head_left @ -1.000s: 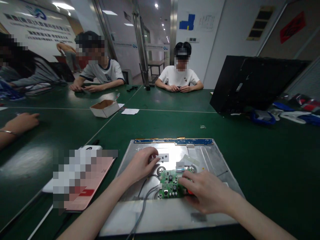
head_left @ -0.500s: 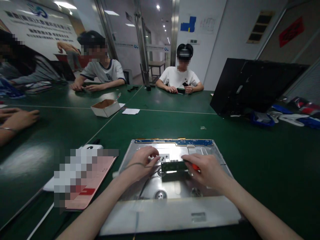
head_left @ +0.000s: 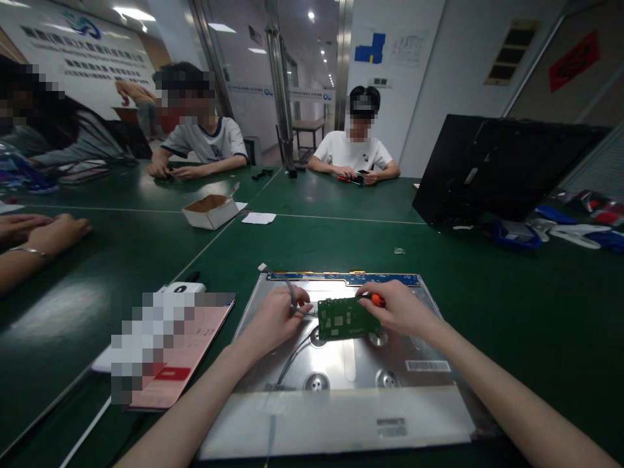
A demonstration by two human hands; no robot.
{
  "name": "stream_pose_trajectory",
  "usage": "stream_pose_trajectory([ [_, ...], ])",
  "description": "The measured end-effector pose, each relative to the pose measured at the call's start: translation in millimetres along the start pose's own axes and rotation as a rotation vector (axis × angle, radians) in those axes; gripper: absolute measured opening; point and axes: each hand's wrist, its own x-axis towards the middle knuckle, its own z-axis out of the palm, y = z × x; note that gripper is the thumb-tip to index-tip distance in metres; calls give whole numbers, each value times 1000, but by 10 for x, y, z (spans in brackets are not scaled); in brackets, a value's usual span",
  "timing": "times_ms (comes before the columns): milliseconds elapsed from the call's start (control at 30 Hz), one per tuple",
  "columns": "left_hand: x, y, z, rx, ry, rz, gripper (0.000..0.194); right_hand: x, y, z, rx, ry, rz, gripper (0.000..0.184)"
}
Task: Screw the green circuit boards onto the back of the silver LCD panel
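Observation:
My left hand (head_left: 275, 318) pinches a thin grey cable (head_left: 291, 292) at the left edge of a green circuit board (head_left: 344, 320). The cable loops over my fingers, and its white plug (head_left: 262, 267) sticks out at the upper left. My right hand (head_left: 397, 305) grips the board by its upper right corner, along with a tool with an orange-and-black handle (head_left: 376, 299); the tool's tip is hidden. The board is raised and tilted, its face toward me. Below it lies a silver metal display panel (head_left: 348, 370) with a blue circuit strip (head_left: 312, 278) along its far edge.
A pink-screened phone (head_left: 195, 364) and a white device (head_left: 188, 288) lie left of the panel. Beyond stand an open small box (head_left: 210, 213), a paper slip (head_left: 259, 218) and a black monitor (head_left: 497, 172). A co-worker's hands (head_left: 53, 237) rest at left; other people sit across the green table.
The circuit board has tilted up, from nearly edge-on to showing its face. My right hand has risen slightly. The grey cable's loop and plug now show above my left hand.

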Motion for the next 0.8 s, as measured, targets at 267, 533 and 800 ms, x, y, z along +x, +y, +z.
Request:
stream_pose_trajectory([
  [267, -1, -28, 18, 0, 40, 25, 15, -413, -262, -154, -17, -150, -96, 18],
  [533, -11, 0, 35, 16, 28, 54, 16, -631, -293, 170, -144, -299, -124, 17],
  [800, -28, 92, -22, -78, -138, 106, 13, -679, -265, 259, -158, -248, -144, 7],
])
